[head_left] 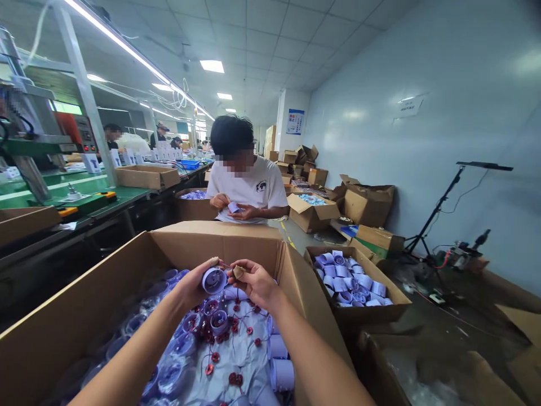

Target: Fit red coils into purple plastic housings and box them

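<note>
My left hand (198, 280) is wrapped round a small purple plastic cup-shaped housing (214, 281), its open end facing me. Close beside it, my right hand (257, 285) is closed in a pinch, with a tan covering on a fingertip. What it pinches is too small to make out; a thin dark wire seems to hang below. Under both hands is a large cardboard box (224, 228) holding purple housings (282, 374). Small red ring-shaped parts (215, 357) with thin wires lie on a pale plastic sheet (224, 375) inside it.
Across the box a co-worker (247, 180) in a white shirt holds another purple housing (234, 207). A carton of housings (355, 282) stands at right, near a black tripod stand (439, 206). A green workbench (93, 206) with a press runs along the left. Cartons (367, 206) line the wall.
</note>
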Demonstrator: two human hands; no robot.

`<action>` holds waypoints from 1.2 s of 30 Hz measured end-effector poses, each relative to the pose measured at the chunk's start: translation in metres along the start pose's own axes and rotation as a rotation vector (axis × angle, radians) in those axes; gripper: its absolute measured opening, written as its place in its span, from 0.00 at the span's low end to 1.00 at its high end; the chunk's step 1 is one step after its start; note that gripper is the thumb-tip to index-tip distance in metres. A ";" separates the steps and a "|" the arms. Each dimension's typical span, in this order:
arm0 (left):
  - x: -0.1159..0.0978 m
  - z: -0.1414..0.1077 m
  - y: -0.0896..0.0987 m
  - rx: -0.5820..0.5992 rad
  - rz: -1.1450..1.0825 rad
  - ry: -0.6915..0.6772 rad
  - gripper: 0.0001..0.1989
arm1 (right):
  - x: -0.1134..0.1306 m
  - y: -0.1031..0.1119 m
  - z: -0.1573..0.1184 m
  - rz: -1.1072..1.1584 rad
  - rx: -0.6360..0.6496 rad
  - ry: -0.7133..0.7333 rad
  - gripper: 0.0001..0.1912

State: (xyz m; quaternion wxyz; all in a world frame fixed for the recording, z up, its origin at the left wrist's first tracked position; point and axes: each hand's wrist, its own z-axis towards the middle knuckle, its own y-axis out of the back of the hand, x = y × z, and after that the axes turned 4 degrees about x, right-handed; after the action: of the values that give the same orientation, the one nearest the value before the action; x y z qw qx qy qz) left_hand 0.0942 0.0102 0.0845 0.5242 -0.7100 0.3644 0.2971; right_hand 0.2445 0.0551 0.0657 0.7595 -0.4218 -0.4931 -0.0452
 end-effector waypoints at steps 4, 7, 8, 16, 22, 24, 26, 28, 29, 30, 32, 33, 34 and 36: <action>0.000 0.004 0.004 -0.048 0.057 0.021 0.10 | 0.002 0.001 0.001 0.039 -0.057 0.077 0.17; 0.001 0.005 0.008 -0.112 0.093 0.043 0.18 | 0.005 0.006 0.001 0.078 -0.178 0.149 0.18; 0.002 0.005 0.009 -0.104 0.092 0.049 0.20 | 0.006 0.008 0.002 0.085 -0.209 0.163 0.18; 0.005 0.008 0.011 -0.006 -0.083 -0.008 0.19 | 0.010 0.009 -0.005 -0.004 -0.178 0.210 0.17; 0.002 0.013 0.013 -0.014 -0.219 -0.130 0.17 | 0.017 0.001 -0.020 -0.088 -0.078 0.227 0.16; 0.002 0.014 0.014 0.007 -0.235 -0.164 0.16 | 0.016 -0.001 -0.023 -0.178 -0.032 0.194 0.15; 0.004 0.015 0.013 0.005 -0.235 -0.191 0.14 | 0.013 -0.003 -0.023 -0.293 -0.003 0.164 0.15; 0.006 0.016 0.011 -0.001 -0.234 -0.197 0.13 | 0.010 -0.004 -0.022 -0.393 -0.004 0.152 0.15; 0.006 0.016 0.010 -0.001 -0.236 -0.195 0.13 | 0.008 -0.005 -0.020 -0.428 -0.013 0.152 0.16; 0.007 0.016 0.008 0.003 -0.237 -0.191 0.13 | 0.007 -0.005 -0.019 -0.455 -0.024 0.154 0.16; 0.008 0.016 0.005 0.016 -0.234 -0.195 0.14 | 0.006 -0.006 -0.017 -0.483 -0.043 0.165 0.17; 0.008 0.015 0.003 0.022 -0.229 -0.200 0.14 | 0.006 -0.006 -0.017 -0.490 -0.050 0.171 0.18; 0.008 0.015 0.001 0.025 -0.225 -0.204 0.15 | 0.006 -0.005 -0.017 -0.495 -0.055 0.177 0.18; 0.008 0.014 -0.001 0.024 -0.226 -0.207 0.15 | 0.006 -0.005 -0.017 -0.506 -0.057 0.185 0.18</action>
State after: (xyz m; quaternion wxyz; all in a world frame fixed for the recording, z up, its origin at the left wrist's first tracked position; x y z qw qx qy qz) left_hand 0.0992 0.0221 0.0749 0.5975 -0.7059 0.2295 0.3034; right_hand 0.2573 0.0427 0.0712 0.7537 -0.3005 -0.5100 -0.2856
